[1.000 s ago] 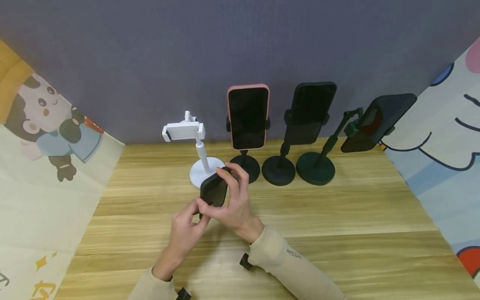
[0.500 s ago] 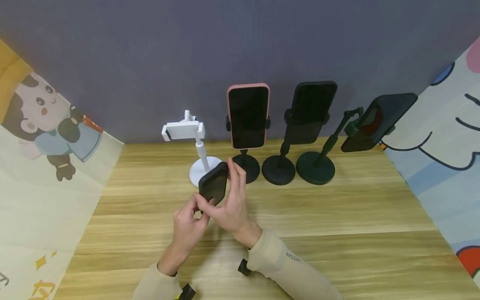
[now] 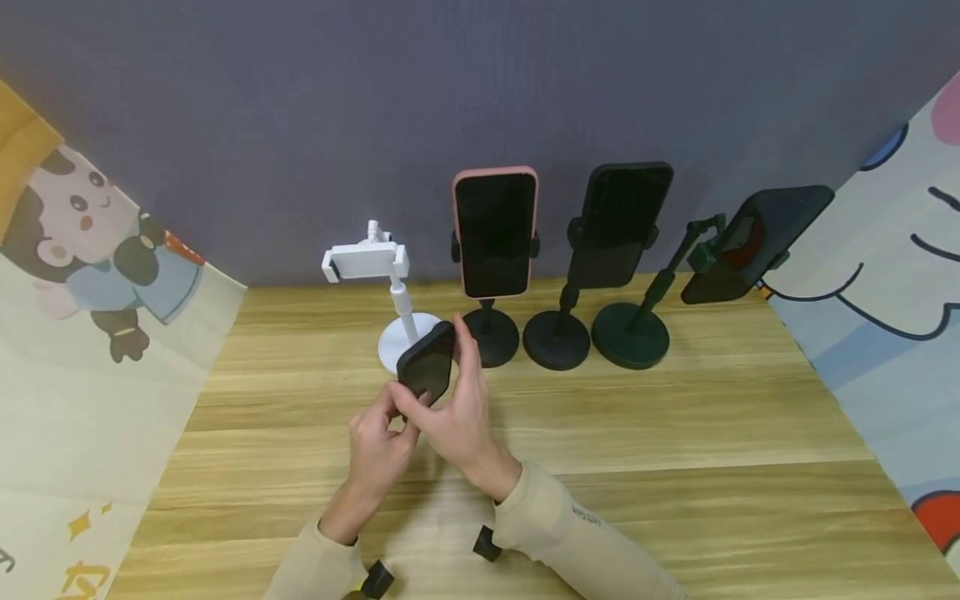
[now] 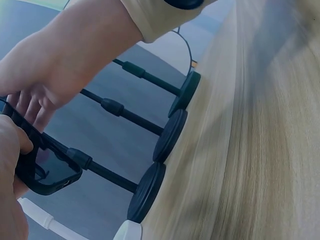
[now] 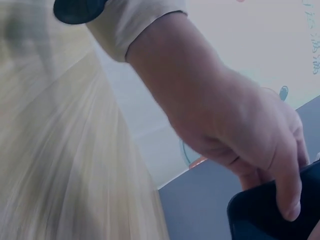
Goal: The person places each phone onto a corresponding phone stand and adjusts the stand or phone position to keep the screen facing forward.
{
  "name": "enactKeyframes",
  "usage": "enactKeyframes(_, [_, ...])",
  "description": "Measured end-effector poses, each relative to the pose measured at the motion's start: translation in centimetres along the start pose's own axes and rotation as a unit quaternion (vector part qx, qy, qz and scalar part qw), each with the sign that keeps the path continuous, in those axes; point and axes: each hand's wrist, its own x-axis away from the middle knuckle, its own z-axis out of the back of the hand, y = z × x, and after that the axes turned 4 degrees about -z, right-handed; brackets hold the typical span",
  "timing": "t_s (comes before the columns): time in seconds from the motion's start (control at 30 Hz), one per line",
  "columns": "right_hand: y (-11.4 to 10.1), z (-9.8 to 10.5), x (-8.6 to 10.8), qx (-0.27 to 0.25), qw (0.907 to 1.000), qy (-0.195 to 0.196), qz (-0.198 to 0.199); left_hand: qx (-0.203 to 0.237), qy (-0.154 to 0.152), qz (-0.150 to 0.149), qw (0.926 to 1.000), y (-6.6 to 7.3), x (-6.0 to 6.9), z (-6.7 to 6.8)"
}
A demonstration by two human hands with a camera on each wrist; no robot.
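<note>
Both hands hold a black phone (image 3: 429, 363) in a black case, tilted above the table in front of the white stand. My left hand (image 3: 378, 446) pinches its lower left corner; in the right wrist view the left thumb (image 5: 289, 202) lies over the phone's dark edge (image 5: 260, 212). My right hand (image 3: 461, 421) has its thumb on the lower edge and its fingers along the right side. In the left wrist view the case rim (image 4: 47, 188) surrounds a lighter patch; I cannot tell whether that is a gap or a reflection.
A white phone stand (image 3: 405, 310) has a bare holder. To its right, a pink-cased phone (image 3: 495, 233) and a black phone (image 3: 621, 227) sit in black stands. A dark green stand (image 3: 632, 335) holds another phone (image 3: 757, 243). A grey wall (image 3: 480, 92) rises behind the wooden table (image 3: 675, 433).
Both hands have raised the phone slightly, away from me. The right fingers, bent over its top corner earlier, now lie straighter along its right side. The stands have stayed put.
</note>
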Motion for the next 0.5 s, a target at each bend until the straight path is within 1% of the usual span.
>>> enactKeyframes(0.1, [-0.57, 0.05, -0.12, -0.020, 0.9986, -0.008, -0.047, -0.005, 0.007, -0.008, 0.9999, -0.12, -0.04, -0.10])
enactKeyframes(0.17, [-0.83, 0.08, -0.27, -0.035, 0.9974, -0.009, -0.063, -0.005, 0.006, -0.009, 0.9999, -0.21, -0.03, -0.13])
enactKeyframes(0.3, [-0.92, 0.10, -0.49, -0.062, 0.9961, -0.006, -0.063, 0.001, 0.002, -0.011, 0.9999, -0.38, 0.04, -0.09])
enactKeyframes(0.37, [-0.85, 0.08, -0.54, -0.070, 0.9958, -0.002, -0.059, 0.002, 0.001, -0.007, 1.0000, -0.42, 0.10, -0.07])
enactKeyframes(0.5, [-0.72, 0.07, -0.57, -0.075, 0.9956, 0.004, -0.057, -0.006, -0.011, -0.005, 0.9999, -0.52, 0.08, 0.04])
